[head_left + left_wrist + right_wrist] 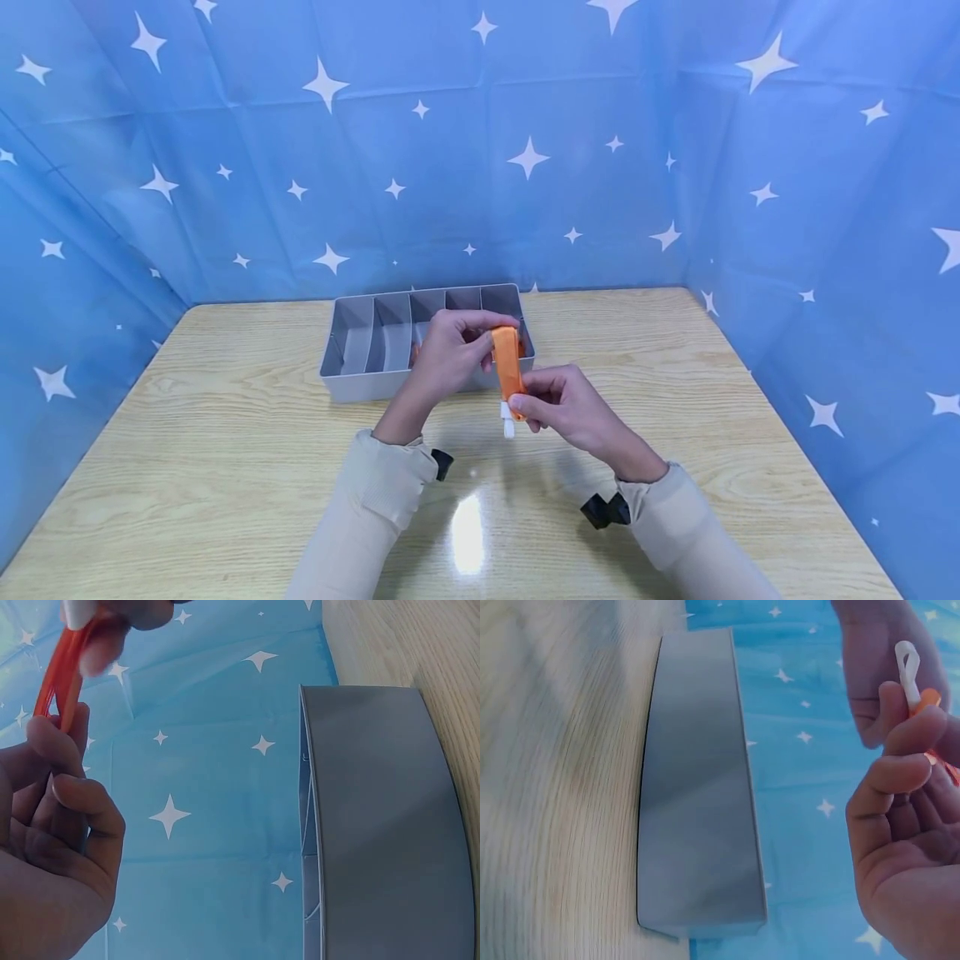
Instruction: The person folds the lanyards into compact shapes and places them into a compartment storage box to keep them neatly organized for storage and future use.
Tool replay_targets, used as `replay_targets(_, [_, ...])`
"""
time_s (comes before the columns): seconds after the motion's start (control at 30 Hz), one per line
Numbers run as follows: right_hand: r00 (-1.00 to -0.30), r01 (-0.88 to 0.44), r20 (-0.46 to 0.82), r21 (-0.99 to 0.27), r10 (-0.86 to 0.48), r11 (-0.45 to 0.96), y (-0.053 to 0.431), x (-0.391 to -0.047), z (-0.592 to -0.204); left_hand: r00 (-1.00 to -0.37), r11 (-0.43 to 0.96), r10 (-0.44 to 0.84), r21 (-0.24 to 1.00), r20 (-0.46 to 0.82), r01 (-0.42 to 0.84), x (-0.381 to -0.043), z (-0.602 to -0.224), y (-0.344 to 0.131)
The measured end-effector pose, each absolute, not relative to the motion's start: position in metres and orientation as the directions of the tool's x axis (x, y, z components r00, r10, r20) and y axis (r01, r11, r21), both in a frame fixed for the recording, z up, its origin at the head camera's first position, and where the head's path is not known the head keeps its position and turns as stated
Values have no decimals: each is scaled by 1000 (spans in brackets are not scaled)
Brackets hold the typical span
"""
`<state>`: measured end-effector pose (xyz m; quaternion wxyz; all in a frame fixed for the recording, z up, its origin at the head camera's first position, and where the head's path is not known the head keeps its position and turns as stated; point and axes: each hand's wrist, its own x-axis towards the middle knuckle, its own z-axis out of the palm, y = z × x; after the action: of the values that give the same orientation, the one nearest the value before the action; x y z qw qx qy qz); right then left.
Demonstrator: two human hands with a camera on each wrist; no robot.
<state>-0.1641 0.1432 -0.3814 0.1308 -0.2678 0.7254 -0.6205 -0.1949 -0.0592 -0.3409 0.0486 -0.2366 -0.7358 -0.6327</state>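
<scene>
A flat orange folded strap (pixel 507 367) with a white loop (pixel 508 423) at its lower end is stretched between both hands, above the front of a grey box. My left hand (pixel 452 354) pinches its top end with thumb and fingers. Lower down, my right hand (pixel 566 407) pinches the strap just beside the white loop. In the left wrist view the orange strap (pixel 64 675) shows as separate layers with a gap between them. The white loop (pixel 907 669) sticks up past the right fingertips in the right wrist view.
The grey box (pixel 367 387) has several narrow compartments and stands at the table's back edge. Bits of orange show inside it, partly hidden by the left hand. A wooden table (pixel 225 467) lies beneath, with a blue star-patterned curtain (pixel 450 225) behind and at both sides.
</scene>
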Motion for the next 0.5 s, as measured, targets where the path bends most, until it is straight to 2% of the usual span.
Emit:
replay_targets(0.23, [-765, -249, 185, -968, -617, 18, 147, -162, -378, -879, 62, 312, 916, 360, 397, -195, -345, -61])
replay_targets(0.5, [-734, -275, 243, -960, -634, -49, 151, -157, -372, -816, -68, 440, 919, 376, 387, -196, -351, -65])
